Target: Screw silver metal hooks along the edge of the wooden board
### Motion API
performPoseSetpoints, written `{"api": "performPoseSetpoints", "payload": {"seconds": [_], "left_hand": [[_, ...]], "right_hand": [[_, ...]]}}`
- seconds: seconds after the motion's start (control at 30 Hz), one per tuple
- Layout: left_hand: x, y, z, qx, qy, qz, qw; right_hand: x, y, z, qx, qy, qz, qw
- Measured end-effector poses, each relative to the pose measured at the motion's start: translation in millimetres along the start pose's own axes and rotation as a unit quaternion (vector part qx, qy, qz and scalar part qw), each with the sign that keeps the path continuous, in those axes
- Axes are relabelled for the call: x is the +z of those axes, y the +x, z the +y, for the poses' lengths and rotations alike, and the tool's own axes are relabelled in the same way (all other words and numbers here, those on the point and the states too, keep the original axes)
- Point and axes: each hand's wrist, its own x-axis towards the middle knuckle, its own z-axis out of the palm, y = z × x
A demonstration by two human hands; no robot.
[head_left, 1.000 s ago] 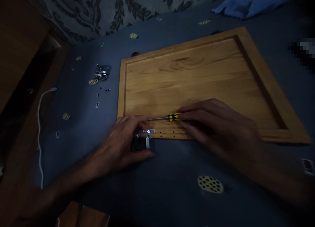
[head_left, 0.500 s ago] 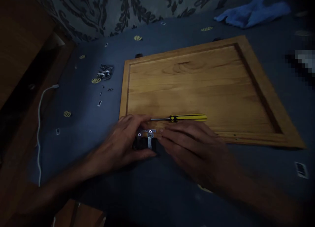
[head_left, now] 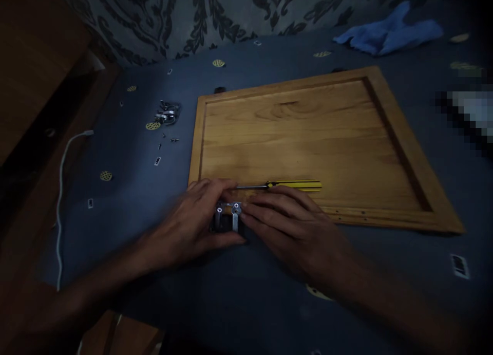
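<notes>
Furthest left I pick out a white cable (head_left: 60, 206) trailing down the blue patterned cloth (head_left: 123, 139). Next come a small heap of metal fittings (head_left: 167, 113) and, just below it, a few loose screws (head_left: 175, 139); these I judge light and easily scattered, best pinched one at a time.

My left hand (head_left: 190, 216) lies over the panel's near left corner, forefinger and thumb parted around the metal hinge (head_left: 235, 220). From here I cannot tell how hard that grip presses. The hinge sits at the panel's near edge, with two cross-head screws showing in it. I expect it to be stiff, smooth and small; I would steady it by its flat plate, keeping skin off any moving joint.

The wooden panel (head_left: 285, 134) lies flat beyond, probably rigid and fairly weighty, and its raised frame looks the best place to take hold. The screwdriver (head_left: 295, 185) rests on it, shaft leftward; its yellow and black handle should be the surest hold.

My right hand (head_left: 296, 224) reaches in with the fingers close together, their tips at the hinge's right side. I cannot tell whether they pinch anything.

Far right, a crumpled blue rag (head_left: 389, 32) lies behind the panel.
</notes>
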Motion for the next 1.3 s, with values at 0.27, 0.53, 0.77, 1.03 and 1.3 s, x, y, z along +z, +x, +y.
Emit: {"api": "performPoseSetpoints", "payload": {"seconds": [0.27,0.53,0.77,1.03,1.3], "left_hand": [[-0.5,-1.7,0.5,0.007,-0.022,0.011,1.0],[-53.1,3.3,-9.3,-0.027,-0.022,0.2,0.979],[-69.9,12.4,-53.6,-0.046,-0.03,0.297,0.953],[-92.4,6.3,-89.8,-0.136,0.094,0.352,0.921],[-98.7,2.6,-118.4,-0.174,0.141,0.316,0.922]], "right_hand": [[6.9,-3.9,2.6,-0.02,0.004,0.015,1.0],[-1.4,1.4,2.0,-0.025,-0.008,-0.007,1.0],[-3.0,2.0,4.5,-0.045,-0.007,-0.004,0.999],[5.9,-5.7,14.2,-0.055,0.005,-0.003,0.998],[16.5,-12.2,21.1,-0.072,-0.013,0.02,0.997]]}}
